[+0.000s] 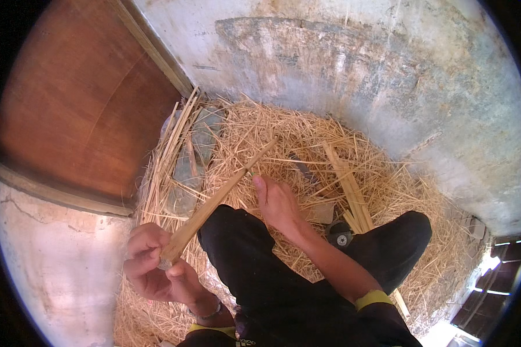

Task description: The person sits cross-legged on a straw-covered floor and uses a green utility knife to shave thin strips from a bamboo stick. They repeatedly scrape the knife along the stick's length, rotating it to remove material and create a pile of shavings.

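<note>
My left hand (156,265) grips the wide near end of a long split-bamboo strip (205,214), its fingers curled around that end. The strip slants up and away to the right, narrowing toward its far tip. At the strip's far half is my right hand (281,207), with fingers bent and the thumb close to the strip's edge. A small dark and greenish bit shows by that thumb. Whatever the right fingers hold is mostly hidden behind the hand.
Straw-like shavings (260,127) cover the floor around my crossed legs (260,272). Thin strips (171,144) lie by a grey slab (185,185) at left. A wider bamboo piece (348,188) and a dark round object (341,239) lie right. Walls (341,63) and a brown panel (87,104) enclose the space.
</note>
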`<state>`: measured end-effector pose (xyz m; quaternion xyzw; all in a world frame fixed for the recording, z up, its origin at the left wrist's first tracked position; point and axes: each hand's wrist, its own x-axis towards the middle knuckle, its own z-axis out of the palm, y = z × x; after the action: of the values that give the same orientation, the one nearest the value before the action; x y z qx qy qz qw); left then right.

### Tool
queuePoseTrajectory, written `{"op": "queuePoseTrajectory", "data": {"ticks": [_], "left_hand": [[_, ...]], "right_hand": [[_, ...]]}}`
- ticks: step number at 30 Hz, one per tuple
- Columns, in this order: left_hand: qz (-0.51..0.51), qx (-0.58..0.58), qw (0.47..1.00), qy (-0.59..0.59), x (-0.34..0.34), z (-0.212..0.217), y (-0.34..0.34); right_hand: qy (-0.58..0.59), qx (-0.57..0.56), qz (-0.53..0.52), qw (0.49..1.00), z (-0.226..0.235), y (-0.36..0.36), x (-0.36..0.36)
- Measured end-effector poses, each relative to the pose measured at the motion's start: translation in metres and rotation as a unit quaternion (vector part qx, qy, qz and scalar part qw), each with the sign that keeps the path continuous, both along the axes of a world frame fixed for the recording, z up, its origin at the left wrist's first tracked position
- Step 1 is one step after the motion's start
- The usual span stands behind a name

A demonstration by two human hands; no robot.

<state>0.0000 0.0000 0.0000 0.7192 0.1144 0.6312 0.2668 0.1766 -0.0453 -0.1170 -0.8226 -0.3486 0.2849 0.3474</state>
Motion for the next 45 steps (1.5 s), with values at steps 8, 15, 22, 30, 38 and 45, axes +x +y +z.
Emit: {"op": "queuePoseTrajectory", "data": {"ticks": [8, 15, 22, 30, 38, 45], "left_hand": [[0.04, -0.007, 0.999, -0.007, -0.001, -0.005, 0.0], [0.019, 0.008, 1.0, -0.013, 0.008, 0.002, -0.003], [-0.045, 0.05, 0.998, 0.0, 0.013, 0.007, -0.001], [0.0, 0.015, 0.999, -0.028, 0.022, 0.004, -0.015], [0.002, 0.021, 0.999, -0.041, 0.023, 0.001, -0.009], [-0.027, 0.011, 1.0, -0.01, 0.018, 0.0, -0.008]], "right_hand": [[-0.024, -0.178, -0.031, 0.983, -0.147, -0.049, 0.052], [0.141, 0.097, -0.005, 0.985, 0.013, -0.055, -0.002], [0.012, 0.248, 0.088, 0.965, 0.087, -0.06, -0.053], [0.004, 0.256, 0.056, 0.965, 0.085, -0.056, -0.056], [-0.029, 0.144, 0.044, 0.988, 0.06, -0.042, -0.033], [0.03, 0.121, -0.009, 0.992, 0.02, -0.032, -0.007]]}}
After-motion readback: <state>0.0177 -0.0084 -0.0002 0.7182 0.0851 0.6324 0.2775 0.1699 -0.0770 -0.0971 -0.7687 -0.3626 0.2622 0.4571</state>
